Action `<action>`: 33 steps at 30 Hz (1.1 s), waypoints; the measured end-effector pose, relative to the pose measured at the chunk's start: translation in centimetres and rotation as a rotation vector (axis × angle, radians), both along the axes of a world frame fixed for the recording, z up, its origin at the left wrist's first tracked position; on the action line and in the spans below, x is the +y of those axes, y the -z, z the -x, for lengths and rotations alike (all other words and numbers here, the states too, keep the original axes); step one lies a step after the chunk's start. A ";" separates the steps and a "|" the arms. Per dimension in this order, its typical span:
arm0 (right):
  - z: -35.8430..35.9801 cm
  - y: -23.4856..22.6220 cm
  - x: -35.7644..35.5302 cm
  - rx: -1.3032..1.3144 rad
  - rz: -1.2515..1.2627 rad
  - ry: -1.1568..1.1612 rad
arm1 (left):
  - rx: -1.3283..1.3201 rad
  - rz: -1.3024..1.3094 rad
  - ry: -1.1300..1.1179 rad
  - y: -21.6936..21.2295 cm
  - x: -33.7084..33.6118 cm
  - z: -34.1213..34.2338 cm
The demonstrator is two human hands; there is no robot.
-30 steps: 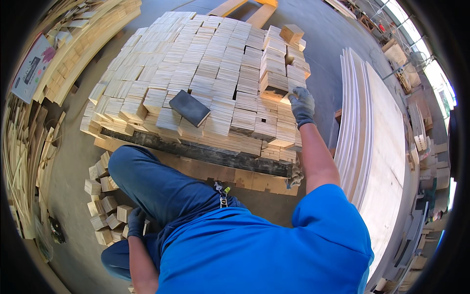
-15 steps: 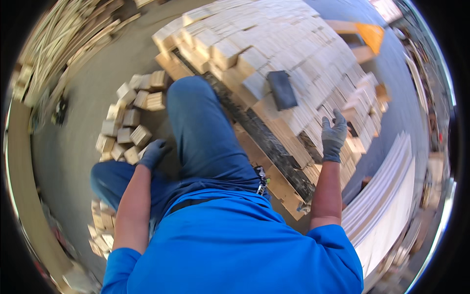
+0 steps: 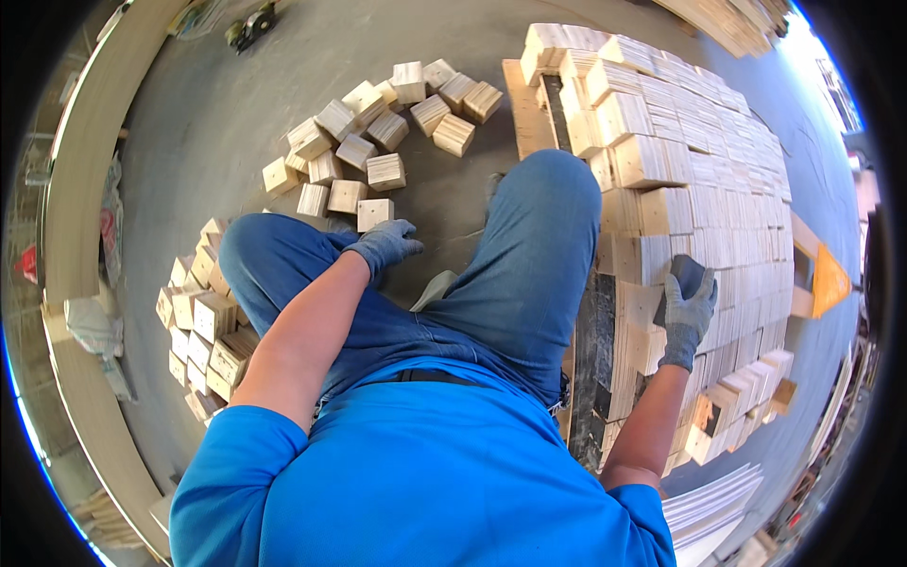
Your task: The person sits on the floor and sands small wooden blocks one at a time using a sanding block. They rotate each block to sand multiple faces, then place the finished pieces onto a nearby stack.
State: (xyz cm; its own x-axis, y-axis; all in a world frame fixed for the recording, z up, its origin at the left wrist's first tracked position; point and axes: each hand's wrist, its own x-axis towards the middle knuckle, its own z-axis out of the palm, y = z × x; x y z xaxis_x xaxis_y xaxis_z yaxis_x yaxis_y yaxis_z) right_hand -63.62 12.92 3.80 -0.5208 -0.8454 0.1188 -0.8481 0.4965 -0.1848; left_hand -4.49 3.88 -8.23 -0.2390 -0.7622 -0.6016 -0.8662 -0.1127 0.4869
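My right hand (image 3: 690, 317), in a grey glove, is on a dark flat rectangular block (image 3: 691, 271) on top of the stacked wooden blocks (image 3: 727, 227). Its thumb and fingers lie around the dark block, covering part of it. Over my bent left knee, my left hand (image 3: 385, 248), gloved too, has loosely extended fingers and holds nothing visible. A loose wooden block (image 3: 375, 214) is right beside it, the nearest of several in a curved group (image 3: 356, 151) on the floor.
The stack stands on a dark-edged pallet (image 3: 590, 354) to my right. More wooden blocks (image 3: 203, 326) are piled at my left. A yellow-orange triangular piece (image 3: 831, 281) is beyond the stack. Pale boards (image 3: 713, 510) lie at lower right, and a long beam (image 3: 80, 208) runs along the left.
My view has turned, so the stack now sits farther right. My right hand has gone from raised above the stack's edge onto the dark block. My left hand has moved forward beside the loose blocks.
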 end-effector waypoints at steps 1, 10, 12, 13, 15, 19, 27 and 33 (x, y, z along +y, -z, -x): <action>-0.4 0.2 -0.5 -0.023 -0.004 0.000 | -0.006 -0.036 -0.021 -0.2 0.1 -0.5; -1.2 -0.2 -1.3 -0.010 -0.127 0.007 | -0.060 -0.065 -0.242 3.7 -1.5 -7.1; -2.6 -1.0 -1.9 -0.037 -0.157 0.039 | -0.102 -0.062 -0.296 5.9 -2.4 -8.2; -2.9 -0.7 -1.9 -0.035 -0.137 0.048 | -0.097 -0.083 -0.335 6.4 -3.1 -8.5; -2.2 0.4 -1.4 -0.020 -0.099 0.042 | -0.076 -0.051 -0.310 8.3 -3.6 -9.2; -2.2 0.6 -1.4 -0.011 -0.094 0.056 | -0.175 -0.102 -0.295 6.6 -7.9 -8.4; -2.2 1.0 -0.6 -0.207 -0.071 0.153 | -0.204 0.116 -0.311 9.9 -13.8 -7.4; -2.3 1.9 -1.2 -0.275 0.017 0.211 | -0.326 0.233 -0.210 13.2 -16.6 -7.1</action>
State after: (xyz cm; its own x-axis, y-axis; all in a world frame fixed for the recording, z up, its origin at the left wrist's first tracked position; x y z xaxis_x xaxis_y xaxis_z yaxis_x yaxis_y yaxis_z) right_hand -61.34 11.69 1.91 -0.6982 -0.7150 -0.0370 -0.6447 0.6503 -0.4018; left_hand 2.65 -12.70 -21.42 0.1092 -0.8981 -0.4260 -0.9485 -0.2224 0.2257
